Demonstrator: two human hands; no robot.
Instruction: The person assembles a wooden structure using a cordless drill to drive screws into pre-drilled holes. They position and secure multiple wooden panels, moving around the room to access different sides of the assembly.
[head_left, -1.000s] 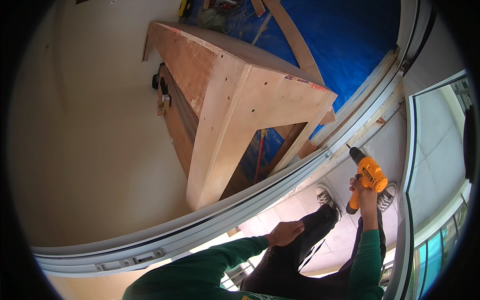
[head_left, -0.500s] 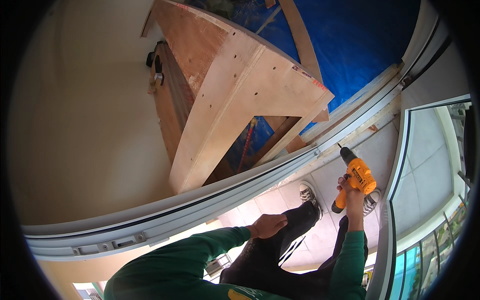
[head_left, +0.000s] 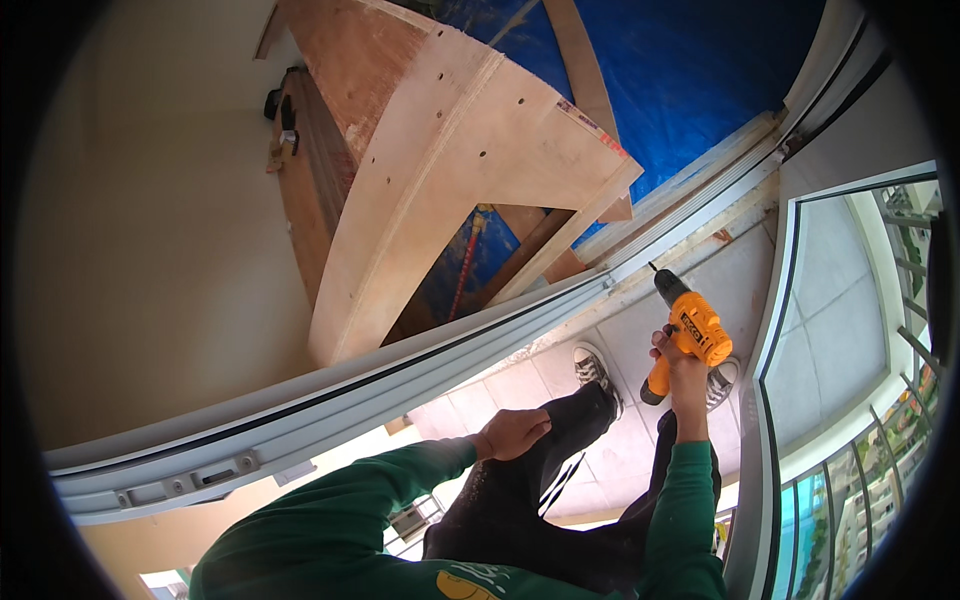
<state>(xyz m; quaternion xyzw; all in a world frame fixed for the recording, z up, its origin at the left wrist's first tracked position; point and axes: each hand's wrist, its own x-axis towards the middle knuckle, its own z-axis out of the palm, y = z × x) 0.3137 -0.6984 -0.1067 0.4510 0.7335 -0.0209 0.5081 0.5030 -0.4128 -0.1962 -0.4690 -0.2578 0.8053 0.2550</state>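
My right hand (head_left: 682, 362) is wrapped round the grip of an orange and black cordless drill (head_left: 703, 330). A thin bit sticks out of its chuck and points away from me, near the white door track, apart from any wood. My left hand (head_left: 514, 433) is curled into a loose fist over my dark trousers, and nothing shows in it. Beyond the track stands a large plywood structure (head_left: 400, 230) with a pointed end, several small dark holes and a cut-out. Through this opening, a red rod-like thing (head_left: 465, 265) is visible.
A white sliding-door track (head_left: 380, 420) crosses between me and the plywood. Blue sheeting (head_left: 700, 100) covers the floor beyond, with a curved wood strip (head_left: 583, 65) on it. At right are a glass door frame (head_left: 775, 400) and a balcony railing (head_left: 830, 510). Pale tiles (head_left: 640, 450) lie underfoot.
The whole scene has shifted slightly left and upward in the picture. Both hands keep their poses, and the drill stays in my right hand.
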